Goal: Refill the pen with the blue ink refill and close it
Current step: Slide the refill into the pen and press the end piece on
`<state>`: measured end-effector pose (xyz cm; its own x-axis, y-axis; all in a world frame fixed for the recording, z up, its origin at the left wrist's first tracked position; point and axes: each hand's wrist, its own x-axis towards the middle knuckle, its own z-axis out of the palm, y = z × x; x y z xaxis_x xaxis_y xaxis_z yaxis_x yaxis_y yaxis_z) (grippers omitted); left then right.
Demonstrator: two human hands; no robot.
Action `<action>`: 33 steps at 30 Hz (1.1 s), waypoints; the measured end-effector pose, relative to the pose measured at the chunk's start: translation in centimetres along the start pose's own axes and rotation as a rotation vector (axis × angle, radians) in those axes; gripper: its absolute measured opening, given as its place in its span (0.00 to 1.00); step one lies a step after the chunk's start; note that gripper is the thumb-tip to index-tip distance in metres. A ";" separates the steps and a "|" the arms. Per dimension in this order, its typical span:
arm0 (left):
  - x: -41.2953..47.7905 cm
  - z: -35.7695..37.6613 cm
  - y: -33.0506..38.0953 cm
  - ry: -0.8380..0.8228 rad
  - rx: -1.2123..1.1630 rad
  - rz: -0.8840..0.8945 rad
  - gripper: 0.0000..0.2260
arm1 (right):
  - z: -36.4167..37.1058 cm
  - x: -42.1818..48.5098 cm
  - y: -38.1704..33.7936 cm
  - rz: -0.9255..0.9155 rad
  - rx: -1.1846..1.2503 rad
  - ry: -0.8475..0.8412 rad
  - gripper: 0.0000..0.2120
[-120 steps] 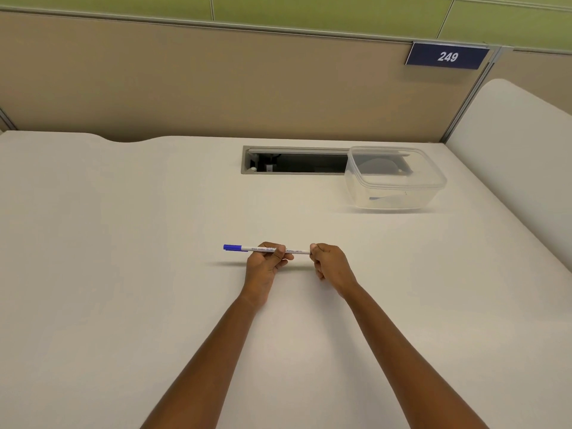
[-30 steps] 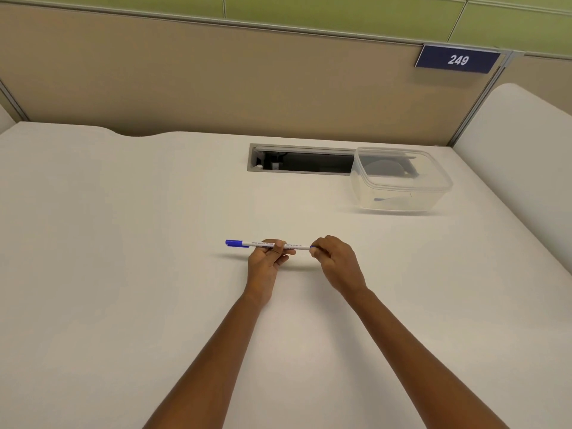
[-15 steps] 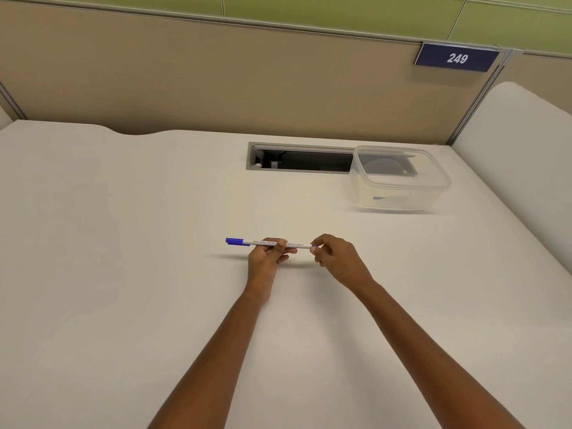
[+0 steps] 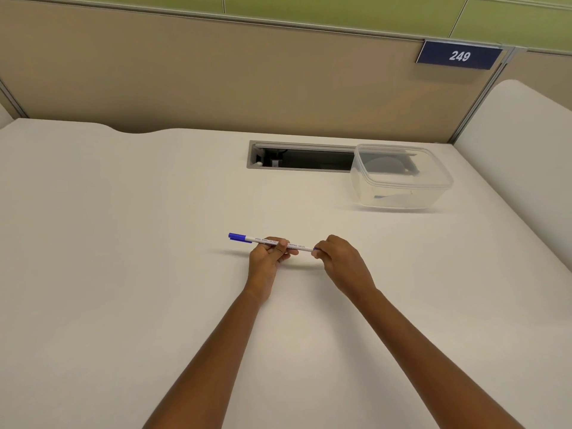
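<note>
Pen (image 4: 269, 242) held level just above desk (image 4: 123, 274) centre; left hand (image 4: 267, 255) pinches mid-barrel, right hand (image 4: 339, 258) pinches the 3 o'clock tip end. Judged light, stiff, slick plastic: grip barrel firmly and twist at the tip.

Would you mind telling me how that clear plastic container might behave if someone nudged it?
The clear container looks thin-walled and nearly empty, so probably light and apt to slide on the smooth desk. Its wide, low shape suggests it would hardly tip.
</note>
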<state>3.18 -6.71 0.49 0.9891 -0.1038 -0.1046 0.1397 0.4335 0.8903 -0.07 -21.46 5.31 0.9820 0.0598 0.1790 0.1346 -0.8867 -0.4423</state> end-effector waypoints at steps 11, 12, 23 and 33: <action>0.1 -0.2 0.0 -0.043 0.006 0.003 0.09 | -1.8 2.0 0.1 0.378 0.565 -0.366 0.17; 0.1 -0.2 0.0 -0.048 0.008 0.002 0.08 | -1.9 2.1 0.2 0.439 0.629 -0.417 0.16; -0.3 0.6 0.0 0.026 -0.009 0.014 0.07 | -1.6 1.7 0.7 0.697 1.129 -0.511 0.21; -0.3 0.7 0.3 0.062 -0.050 0.015 0.07 | -0.3 0.0 0.3 0.079 0.217 -0.004 0.06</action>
<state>2.87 -7.20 1.06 0.9918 -0.0420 -0.1206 0.1259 0.4792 0.8686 -0.10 -21.91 5.42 0.9911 -0.0040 0.1332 0.0820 -0.7691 -0.6338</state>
